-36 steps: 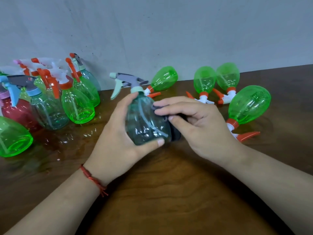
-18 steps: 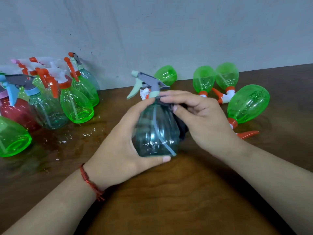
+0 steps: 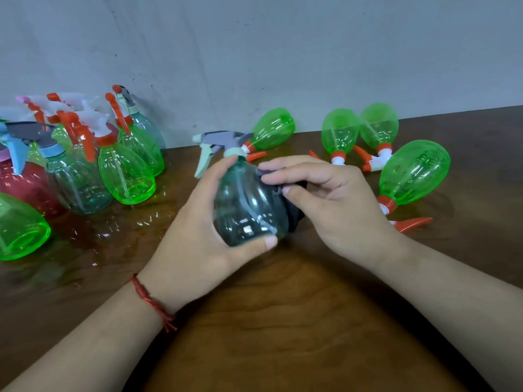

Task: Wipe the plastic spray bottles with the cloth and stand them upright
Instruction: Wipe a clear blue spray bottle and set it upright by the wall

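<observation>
head view: left grip [image 3: 192,239] curls round the teal spray bottle [image 3: 243,210], held tilted over the bench [image 3: 283,321], thumb under its base. right grip [image 3: 336,207] pinches a dark cloth [image 3: 295,215] against the bottle's right side. green bottles [image 3: 413,171] lie beyond the right grip; upright bottles [image 3: 124,171] stand left of the left grip.

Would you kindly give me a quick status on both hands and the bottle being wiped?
Left hand grips teal bottle. Right hand holds dark cloth against it. Four green bottles lie on their sides at right.
</observation>
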Motion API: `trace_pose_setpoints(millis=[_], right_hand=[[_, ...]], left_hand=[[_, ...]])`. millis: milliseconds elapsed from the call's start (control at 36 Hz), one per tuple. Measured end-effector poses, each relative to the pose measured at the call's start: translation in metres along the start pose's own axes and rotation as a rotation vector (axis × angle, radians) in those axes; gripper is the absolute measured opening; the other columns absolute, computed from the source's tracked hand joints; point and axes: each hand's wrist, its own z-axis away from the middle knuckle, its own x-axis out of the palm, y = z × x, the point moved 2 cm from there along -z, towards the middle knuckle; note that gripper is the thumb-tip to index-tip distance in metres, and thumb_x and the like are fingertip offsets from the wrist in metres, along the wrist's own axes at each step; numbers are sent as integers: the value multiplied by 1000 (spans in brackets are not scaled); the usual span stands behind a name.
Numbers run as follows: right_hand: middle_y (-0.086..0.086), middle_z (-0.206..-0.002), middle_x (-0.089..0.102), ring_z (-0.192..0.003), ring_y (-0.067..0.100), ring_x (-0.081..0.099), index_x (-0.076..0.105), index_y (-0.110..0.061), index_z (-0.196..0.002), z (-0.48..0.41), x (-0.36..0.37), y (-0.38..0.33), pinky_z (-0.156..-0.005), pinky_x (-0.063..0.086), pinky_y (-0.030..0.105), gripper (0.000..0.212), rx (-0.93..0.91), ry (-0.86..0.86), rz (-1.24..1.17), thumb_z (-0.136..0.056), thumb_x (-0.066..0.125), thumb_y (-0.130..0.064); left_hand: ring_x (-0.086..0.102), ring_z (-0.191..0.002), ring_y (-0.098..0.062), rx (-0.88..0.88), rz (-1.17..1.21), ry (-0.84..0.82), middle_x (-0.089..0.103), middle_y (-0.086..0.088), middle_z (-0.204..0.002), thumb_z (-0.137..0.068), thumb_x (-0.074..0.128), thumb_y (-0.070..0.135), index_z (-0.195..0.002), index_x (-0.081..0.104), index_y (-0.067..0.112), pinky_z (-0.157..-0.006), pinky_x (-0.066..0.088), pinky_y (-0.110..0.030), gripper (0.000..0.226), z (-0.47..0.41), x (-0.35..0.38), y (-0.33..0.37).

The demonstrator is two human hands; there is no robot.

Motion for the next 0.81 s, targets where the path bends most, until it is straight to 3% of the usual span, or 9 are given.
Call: trace_pose_setpoints(millis=[83, 139, 278, 444, 556, 694, 806], right_hand=[[-2, -126, 76, -126, 22, 67, 81, -10, -111, 5, 5, -4, -110, 52, 43, 37, -45, -65, 119, -96, 60, 17], [-6, -126, 76, -125, 19, 67, 82, -13, -112, 7, 8, -7, -109, 52, 46, 36, -95, -98, 230, -97, 63, 13], [-7, -124, 77, -118, 17, 67, 83, -16, -111, 7, 9, -11, -104, 53, 43, 33, -184, -119, 364, -98, 66, 8], [-7, -126, 76, -119, 16, 68, 83, -16, -113, 7, 10, -11, -103, 53, 39, 32, -224, -109, 405, -99, 66, 7], [-5, -130, 74, -128, 18, 66, 81, -12, -116, 5, 6, -4, -112, 51, 44, 36, -85, -79, 244, -98, 62, 12], [-2, -131, 74, -133, 18, 63, 78, -12, -117, 0, 2, 2, -115, 49, 39, 37, 37, -38, 55, -100, 58, 14], [5, -133, 74, -133, 16, 63, 76, -8, -118, -5, -2, 3, -118, 46, 36, 34, 119, 50, -191, -101, 57, 13]], left_hand=[[61, -132, 0, -94, -10, 147, 60, 15, -148, -69, 99, 41, -161, 37, 35, -115, 50, -31, 111, -3, -7, -4], [61, -133, -2, -124, -60, 184, 59, 13, -150, -67, 97, 48, -160, 36, 38, -115, 50, -35, 111, -4, -11, -7], [60, -135, -10, -149, -132, 208, 57, 10, -151, -67, 96, 54, -159, 35, 40, -116, 49, -39, 111, -5, -10, -11], [60, -132, -2, -182, -88, 191, 58, 13, -148, -67, 96, 53, -158, 37, 39, -115, 50, -34, 109, -4, -9, -8], [63, -129, 1, -142, 7, 106, 62, 17, -144, -66, 97, 41, -158, 40, 35, -112, 52, -29, 109, -2, -5, -1], [58, -140, -13, -39, 51, -32, 55, 15, -153, -70, 98, 31, -159, 38, 35, -117, 49, -44, 108, 0, 0, 1], [59, -141, -21, 20, 228, -108, 55, 4, -155, -72, 95, 12, -161, 36, 21, -115, 51, -41, 107, 3, 0, 10]])
